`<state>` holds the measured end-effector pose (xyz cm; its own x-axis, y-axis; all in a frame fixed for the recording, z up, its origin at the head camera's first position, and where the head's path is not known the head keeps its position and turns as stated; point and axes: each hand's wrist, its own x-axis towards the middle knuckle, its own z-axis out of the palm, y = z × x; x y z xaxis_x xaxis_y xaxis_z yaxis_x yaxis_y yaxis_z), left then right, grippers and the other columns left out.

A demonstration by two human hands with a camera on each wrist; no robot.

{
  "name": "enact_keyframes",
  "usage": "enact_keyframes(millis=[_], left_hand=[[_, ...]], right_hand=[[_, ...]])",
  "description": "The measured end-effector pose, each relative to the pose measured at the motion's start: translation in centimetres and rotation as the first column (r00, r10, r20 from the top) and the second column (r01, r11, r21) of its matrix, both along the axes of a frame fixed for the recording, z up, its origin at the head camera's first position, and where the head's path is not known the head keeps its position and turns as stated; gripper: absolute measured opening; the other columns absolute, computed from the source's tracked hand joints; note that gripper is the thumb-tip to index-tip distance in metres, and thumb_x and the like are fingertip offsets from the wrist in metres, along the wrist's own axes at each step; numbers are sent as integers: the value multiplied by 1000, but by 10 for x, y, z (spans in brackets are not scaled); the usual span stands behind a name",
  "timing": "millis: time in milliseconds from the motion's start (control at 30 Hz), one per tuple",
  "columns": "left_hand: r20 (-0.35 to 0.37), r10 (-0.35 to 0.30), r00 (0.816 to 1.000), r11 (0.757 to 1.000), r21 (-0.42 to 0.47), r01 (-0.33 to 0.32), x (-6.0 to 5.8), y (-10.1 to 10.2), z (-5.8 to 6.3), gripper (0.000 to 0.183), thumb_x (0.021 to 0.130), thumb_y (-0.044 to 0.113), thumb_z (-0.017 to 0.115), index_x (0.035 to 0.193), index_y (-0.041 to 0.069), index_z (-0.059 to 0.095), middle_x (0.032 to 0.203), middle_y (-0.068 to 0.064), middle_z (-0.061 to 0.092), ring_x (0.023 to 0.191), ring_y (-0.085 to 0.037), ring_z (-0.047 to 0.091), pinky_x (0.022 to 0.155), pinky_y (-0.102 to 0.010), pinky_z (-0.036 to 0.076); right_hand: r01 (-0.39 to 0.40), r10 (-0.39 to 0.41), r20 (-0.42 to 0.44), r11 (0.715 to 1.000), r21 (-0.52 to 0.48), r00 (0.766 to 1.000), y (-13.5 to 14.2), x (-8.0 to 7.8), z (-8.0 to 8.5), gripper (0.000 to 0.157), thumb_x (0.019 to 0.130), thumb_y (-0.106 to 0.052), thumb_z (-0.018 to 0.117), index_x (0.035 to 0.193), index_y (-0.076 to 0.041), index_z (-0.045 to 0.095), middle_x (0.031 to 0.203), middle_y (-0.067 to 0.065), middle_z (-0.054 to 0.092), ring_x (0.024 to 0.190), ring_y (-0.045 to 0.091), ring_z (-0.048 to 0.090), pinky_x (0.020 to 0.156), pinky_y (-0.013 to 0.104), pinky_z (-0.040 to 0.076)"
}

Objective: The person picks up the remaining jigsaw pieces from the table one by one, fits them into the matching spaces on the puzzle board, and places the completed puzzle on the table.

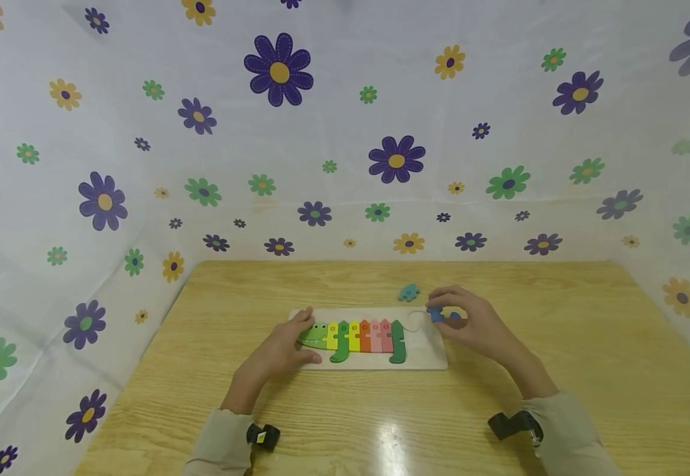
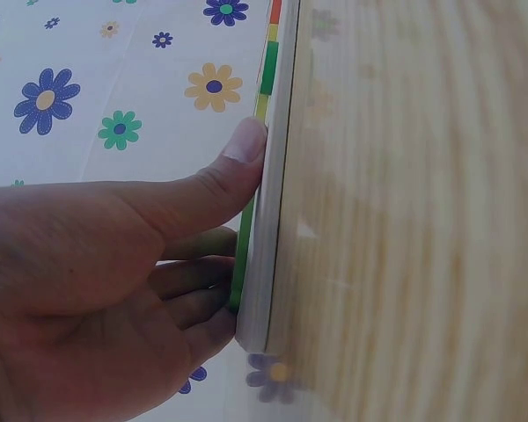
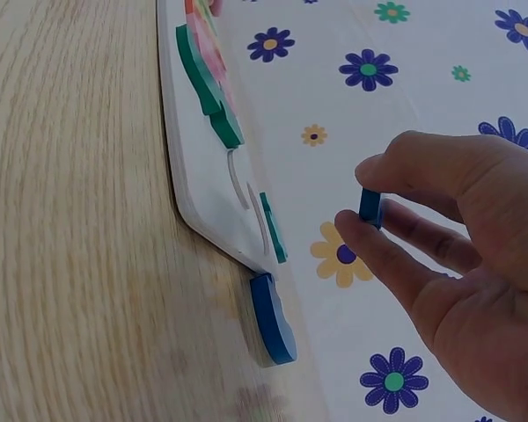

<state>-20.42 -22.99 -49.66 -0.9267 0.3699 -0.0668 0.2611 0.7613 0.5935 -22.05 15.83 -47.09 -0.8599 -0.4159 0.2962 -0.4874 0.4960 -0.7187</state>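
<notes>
My left hand (image 1: 282,344) rests at the left end of a pale wooden puzzle board (image 1: 422,350), thumb and fingers spread about the green crocodile head (image 1: 315,336). In the left wrist view the thumb lies along the board's edge. Coloured, numbered body pieces and two green leg pieces sit on the board, in a row right of the head. Above the board's right end, my right hand (image 1: 472,320) pinches a small blue puzzle piece (image 3: 370,206) between thumb and fingertips. A second, curved blue piece (image 3: 273,321) lies on the table by the board's corner.
A teal puzzle piece (image 1: 408,292) lies on the table just behind the board. The wooden table (image 1: 345,410) reaches back to a white flower-print cloth (image 1: 345,132), which also hangs at both sides.
</notes>
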Motion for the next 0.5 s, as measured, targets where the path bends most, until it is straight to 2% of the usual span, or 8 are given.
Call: enact_keyframes(millis=[333, 500], left_hand=[[7, 3, 1000, 1000, 7, -3, 0, 0, 0, 81, 88, 20, 82, 153, -6, 40, 167, -17, 24, 154, -36, 23, 123, -51, 24], [5, 1, 1000, 1000, 0, -1, 0, 0, -1, 81, 88, 20, 82, 153, -6, 41, 167, -17, 25, 154, -36, 23, 123, -51, 24]], right_hand=[[2, -2, 11, 1000, 10, 1000, -2, 0, 0, 27, 87, 8, 76, 113, 1, 73, 128, 15, 63, 119, 39, 63, 90, 49, 59], [-13, 13, 22, 1000, -7, 1000, -2, 1, -2, 27, 86, 8, 77, 112, -1, 73, 128, 16, 63, 118, 39, 63, 91, 45, 59]])
